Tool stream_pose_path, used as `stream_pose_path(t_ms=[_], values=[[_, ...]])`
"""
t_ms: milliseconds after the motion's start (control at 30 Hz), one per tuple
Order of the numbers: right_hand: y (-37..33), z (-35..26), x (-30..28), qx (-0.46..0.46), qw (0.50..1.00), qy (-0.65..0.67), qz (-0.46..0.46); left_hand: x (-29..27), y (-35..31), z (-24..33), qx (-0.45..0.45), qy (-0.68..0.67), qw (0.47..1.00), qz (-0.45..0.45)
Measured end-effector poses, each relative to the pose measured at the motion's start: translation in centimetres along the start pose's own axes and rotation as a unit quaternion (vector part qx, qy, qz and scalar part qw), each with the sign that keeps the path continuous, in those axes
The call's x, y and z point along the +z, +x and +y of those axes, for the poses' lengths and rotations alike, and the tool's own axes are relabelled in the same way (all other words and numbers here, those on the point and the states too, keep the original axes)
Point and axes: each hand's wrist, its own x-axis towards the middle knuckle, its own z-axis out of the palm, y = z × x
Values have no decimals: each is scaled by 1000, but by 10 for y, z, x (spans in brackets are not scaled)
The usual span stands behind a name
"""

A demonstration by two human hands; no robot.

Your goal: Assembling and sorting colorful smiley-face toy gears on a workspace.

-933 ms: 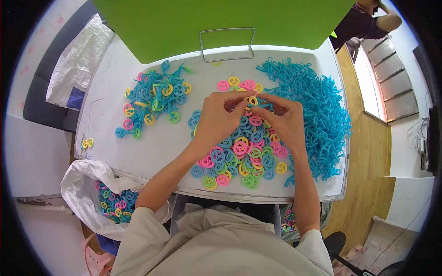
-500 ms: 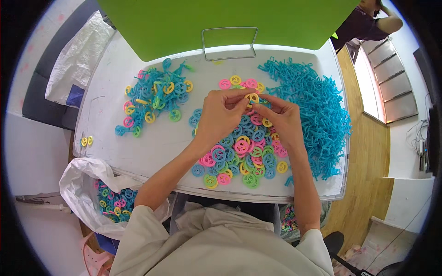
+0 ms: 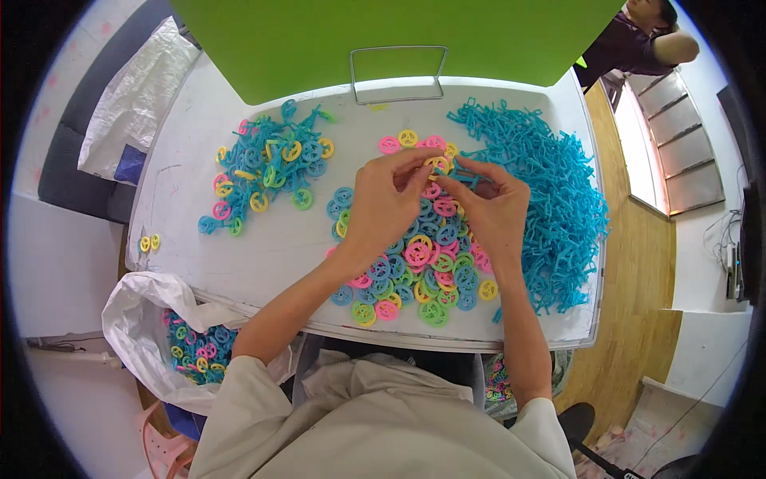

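Observation:
Above the middle heap, my left hand (image 3: 386, 195) is closed, its fingertips pinching a small yellow spoked plastic wheel (image 3: 436, 164). Just to its right, my right hand (image 3: 496, 209) is closed too, with a teal plastic piece (image 3: 469, 176) partly showing between thumb and fingers. The piece points toward the wheel; fingers hide whether they touch. Beneath both hands spreads a heap of loose pink, blue, yellow and green wheels (image 3: 417, 254). A large pile of teal plastic pieces (image 3: 558, 215) lies to the right.
Teal pieces with wheels attached (image 3: 271, 156) form a pile at left. Two yellow wheels (image 3: 150, 243) lie near the left edge of the white table (image 3: 239, 271). A white sack (image 3: 132, 319) of similar parts stands below. A green panel (image 3: 383, 40) rises behind; another person (image 3: 626, 48) is at far right.
My right hand has shifted slightly right, opening a little more space between the two hands and baring some of the teal piece. The other person's head and arm have moved slightly.

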Motion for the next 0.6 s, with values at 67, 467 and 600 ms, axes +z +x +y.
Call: stream_pose_path(t_ms=[67,467,600], values=[[4,10,-1,-53,997,58,-18,0,3,2,6,-44,999,-17],[19,10,-36,-214,976,-29,2,-36,19,23,-42,7,999,-3],[30,40,-56,-246,889,-383,51,-52,32,18,-23,23,997,73]])
